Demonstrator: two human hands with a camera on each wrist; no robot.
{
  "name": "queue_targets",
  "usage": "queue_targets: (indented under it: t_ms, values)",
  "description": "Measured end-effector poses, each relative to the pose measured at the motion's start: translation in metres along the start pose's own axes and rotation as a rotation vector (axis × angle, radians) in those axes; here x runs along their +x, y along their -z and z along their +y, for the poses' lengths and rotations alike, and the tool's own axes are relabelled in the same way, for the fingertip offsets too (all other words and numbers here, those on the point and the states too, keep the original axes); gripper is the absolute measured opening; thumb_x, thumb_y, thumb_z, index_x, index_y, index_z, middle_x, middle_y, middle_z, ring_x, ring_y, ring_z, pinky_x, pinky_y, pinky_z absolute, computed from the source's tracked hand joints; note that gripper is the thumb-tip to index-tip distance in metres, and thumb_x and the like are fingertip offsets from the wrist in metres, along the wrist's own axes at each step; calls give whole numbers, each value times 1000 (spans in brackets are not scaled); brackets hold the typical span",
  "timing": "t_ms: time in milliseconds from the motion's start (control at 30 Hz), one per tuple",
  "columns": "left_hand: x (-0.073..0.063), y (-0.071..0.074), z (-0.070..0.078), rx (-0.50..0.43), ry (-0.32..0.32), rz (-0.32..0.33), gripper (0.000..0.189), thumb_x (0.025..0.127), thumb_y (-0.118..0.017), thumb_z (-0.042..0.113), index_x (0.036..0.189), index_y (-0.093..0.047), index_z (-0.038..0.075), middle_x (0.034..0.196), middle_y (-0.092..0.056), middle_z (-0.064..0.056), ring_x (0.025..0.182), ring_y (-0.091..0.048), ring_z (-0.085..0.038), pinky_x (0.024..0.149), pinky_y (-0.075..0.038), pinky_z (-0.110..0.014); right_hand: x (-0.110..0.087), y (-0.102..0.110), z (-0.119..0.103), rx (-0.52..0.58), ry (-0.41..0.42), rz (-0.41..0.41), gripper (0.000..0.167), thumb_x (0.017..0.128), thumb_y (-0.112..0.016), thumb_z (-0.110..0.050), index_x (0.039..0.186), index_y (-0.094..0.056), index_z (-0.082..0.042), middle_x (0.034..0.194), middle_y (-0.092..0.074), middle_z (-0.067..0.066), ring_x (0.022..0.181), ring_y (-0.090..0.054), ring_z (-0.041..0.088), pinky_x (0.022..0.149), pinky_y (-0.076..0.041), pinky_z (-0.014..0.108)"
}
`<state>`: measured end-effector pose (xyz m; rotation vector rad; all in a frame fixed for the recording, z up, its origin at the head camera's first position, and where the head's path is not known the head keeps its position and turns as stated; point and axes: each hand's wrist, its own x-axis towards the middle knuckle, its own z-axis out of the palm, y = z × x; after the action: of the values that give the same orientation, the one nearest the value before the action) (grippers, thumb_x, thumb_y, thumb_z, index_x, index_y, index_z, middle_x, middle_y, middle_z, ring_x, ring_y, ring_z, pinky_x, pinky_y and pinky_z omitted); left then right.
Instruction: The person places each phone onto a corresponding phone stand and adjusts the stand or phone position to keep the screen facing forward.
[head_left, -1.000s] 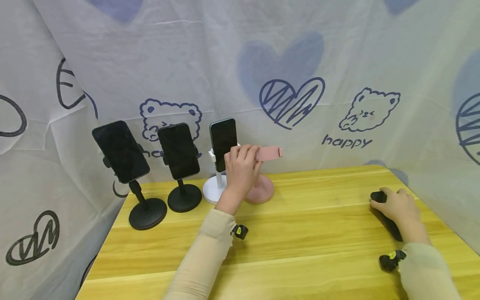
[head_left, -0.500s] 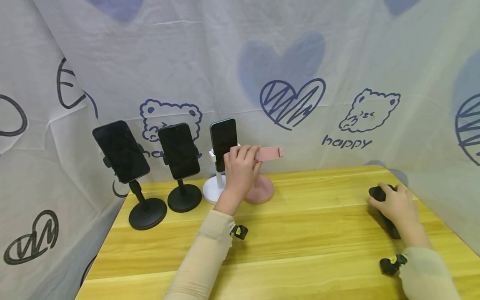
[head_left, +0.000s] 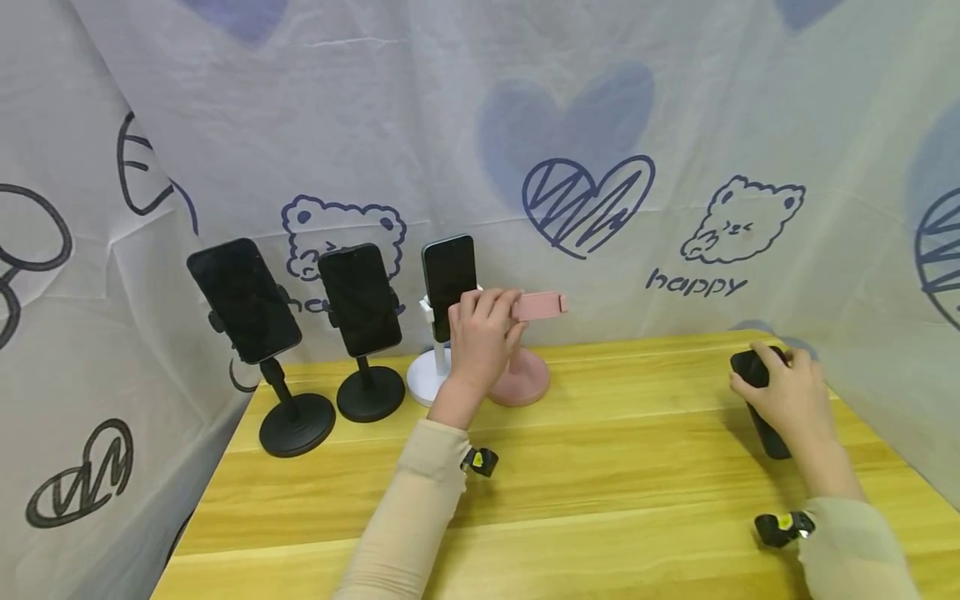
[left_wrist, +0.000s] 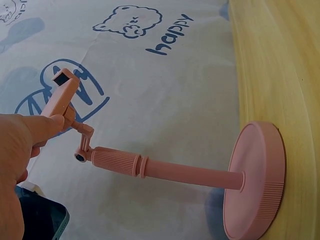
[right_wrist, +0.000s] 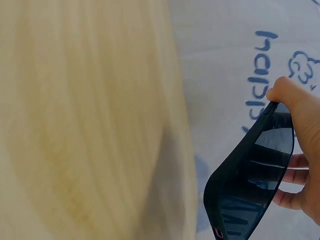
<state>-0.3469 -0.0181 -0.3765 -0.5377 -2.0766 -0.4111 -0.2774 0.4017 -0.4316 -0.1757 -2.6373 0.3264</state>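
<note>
My left hand [head_left: 480, 337] grips one end of the pink phone holder's clamp [head_left: 540, 306], thumb along its edge. In the left wrist view that pink phone stand [left_wrist: 190, 172] shows its ribbed collar, bent joint and round base, which rests on the table. At the right side of the table, my right hand [head_left: 798, 400] holds a black smartphone [right_wrist: 255, 185] by its edges, thumb on one side and fingers on the other. The phone is tilted, and a shadow falls on the wood beside it. Part of it is hidden behind the hand in the head view.
Left of the pink stand, a white stand [head_left: 423, 375] bears a phone [head_left: 448, 275], partly behind my left hand. Two black stands farther left hold a phone [head_left: 360, 300] and a larger phone [head_left: 243, 300]. A printed cloth [head_left: 600, 108] hangs behind the wooden table [head_left: 600, 500].
My right hand has raised the smartphone from lying near the table and shifted it slightly back and left. The left hand has kept its grip on the pink clamp.
</note>
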Motion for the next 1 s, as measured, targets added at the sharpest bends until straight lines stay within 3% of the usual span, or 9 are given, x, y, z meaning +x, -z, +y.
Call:
queue_targets:
  t_ms: [133, 333, 667, 1000]
  values:
    - [1, 1, 1, -18, -1, 4, 37, 86, -74, 33, 120, -67, 19, 116, -67, 0, 104, -52, -22, 82, -39, -38, 1, 8, -9, 37, 25, 73, 61, 86, -69, -33, 135, -49, -4, 126, -37, 45, 111, -37, 61, 87, -35, 71]
    - [0, -1, -1, -42, 5, -15, 37, 88, -72, 29, 123, -66, 19, 118, -66, 0, 106, -52, -22, 83, -40, -38, 1, 18, -25, 92, 33, 119, 59, 87, -67, -33, 137, -49, -9, 125, -37, 42, 109, -38, 58, 82, -36, 69]
    - [-1, -4, -1, -59, -15, 14, 37, 87, -73, 26, 122, -66, 18, 117, -66, -1, 104, -52, -22, 81, -39, -38, -1, 27, -57, 138, 74, 170, 62, 85, -69, -34, 138, -50, -8, 127, -39, 38, 106, -39, 53, 72, -39, 66]
    - [-2, -4, -2, -59, -21, 27, 37, 86, -74, 26, 122, -66, 18, 116, -66, -1, 103, -52, -23, 81, -39, -39, -2, 29, -85, 200, 207, 326, 59, 76, -77, -23, 130, -57, -8, 117, -45, 35, 98, -44, 47, 75, -39, 62]
